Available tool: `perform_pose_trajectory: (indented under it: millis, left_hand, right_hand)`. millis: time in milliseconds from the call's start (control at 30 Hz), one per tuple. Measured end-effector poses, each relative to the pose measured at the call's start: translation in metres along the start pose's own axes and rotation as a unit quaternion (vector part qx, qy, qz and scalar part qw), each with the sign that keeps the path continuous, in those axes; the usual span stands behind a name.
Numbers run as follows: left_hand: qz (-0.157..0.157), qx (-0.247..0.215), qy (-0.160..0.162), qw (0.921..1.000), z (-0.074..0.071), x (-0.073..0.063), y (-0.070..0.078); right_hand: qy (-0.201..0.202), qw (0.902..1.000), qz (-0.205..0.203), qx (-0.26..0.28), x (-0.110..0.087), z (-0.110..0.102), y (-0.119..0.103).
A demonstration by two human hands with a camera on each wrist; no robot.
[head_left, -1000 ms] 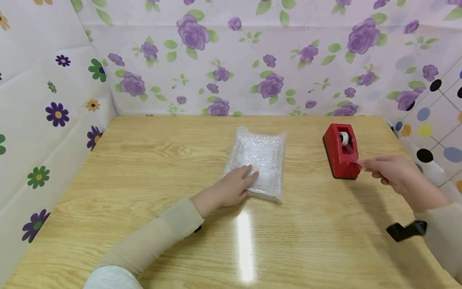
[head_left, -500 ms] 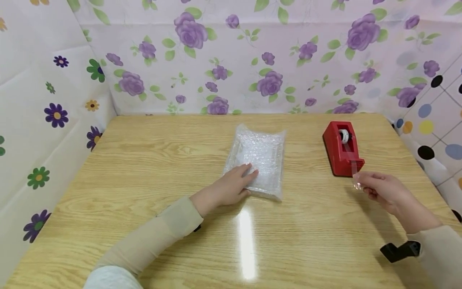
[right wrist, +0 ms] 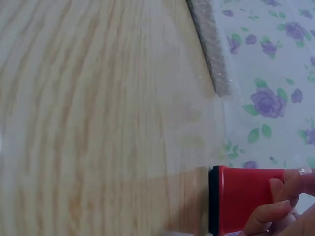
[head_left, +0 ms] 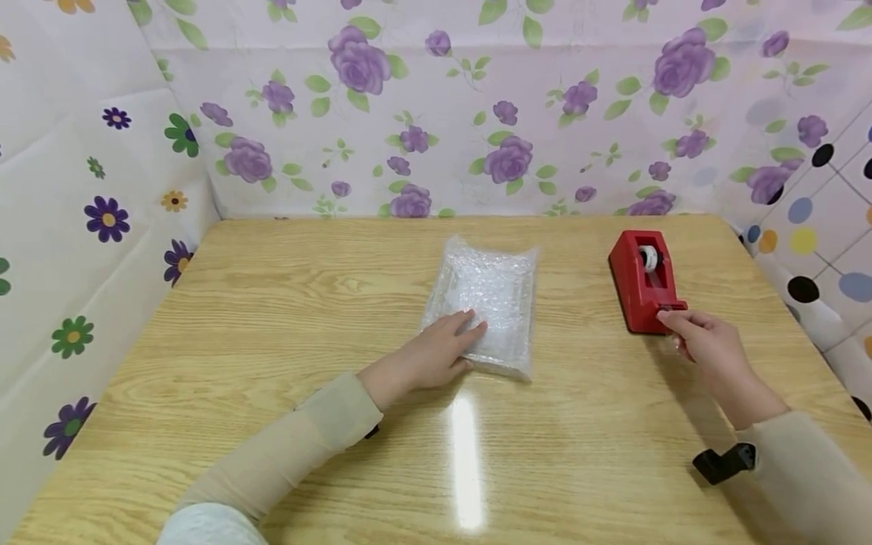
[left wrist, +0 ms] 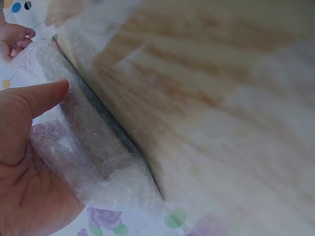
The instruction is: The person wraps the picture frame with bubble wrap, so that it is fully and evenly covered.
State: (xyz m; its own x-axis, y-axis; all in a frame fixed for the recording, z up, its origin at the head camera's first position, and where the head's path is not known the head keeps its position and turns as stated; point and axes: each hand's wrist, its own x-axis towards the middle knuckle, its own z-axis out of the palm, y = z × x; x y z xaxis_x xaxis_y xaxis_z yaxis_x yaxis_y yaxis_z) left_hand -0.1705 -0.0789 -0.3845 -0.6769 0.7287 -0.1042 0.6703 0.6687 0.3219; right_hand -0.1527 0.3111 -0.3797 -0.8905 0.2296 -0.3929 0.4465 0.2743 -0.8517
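Here a wooden table [head_left: 272,363], floral-walled; left hand [head_left: 436,352] flat on bubble-wrap packet [head_left: 487,303], right hand [head_left: 702,344] pinching tape dispenser [head_left: 640,284].

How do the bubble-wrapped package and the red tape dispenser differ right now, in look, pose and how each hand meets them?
The bubble-wrapped package is clear, crinkled and flat; the tape dispenser is solid red, blocky and stands taller.

The package lies mid-table; the dispenser sits near the right edge.

The left hand rests flat on the package's near corner; the right hand touches the dispenser's near end with curled fingers.

Both rest on the wooden table.
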Motion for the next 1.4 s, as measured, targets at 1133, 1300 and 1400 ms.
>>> perform_pose_trajectory:
  millis: [1133,1300,1400]
  left_hand:
    - [-0.007,0.0,-0.003,1.0,0.0,0.002,-0.004]
    - [-0.001,-0.005,-0.003,1.0,0.0,0.001,-0.004]
    - [0.007,-0.005,-0.001,1.0,0.0,0.001,-0.004]
  right_hand:
    - [0.062,0.9945,-0.06,-0.059,0.017,0.002,0.002]
    - [0.036,0.994,-0.046,-0.093,0.018,-0.002,0.004]
    - [0.021,0.9926,-0.044,-0.111,0.016,-0.006,0.002]
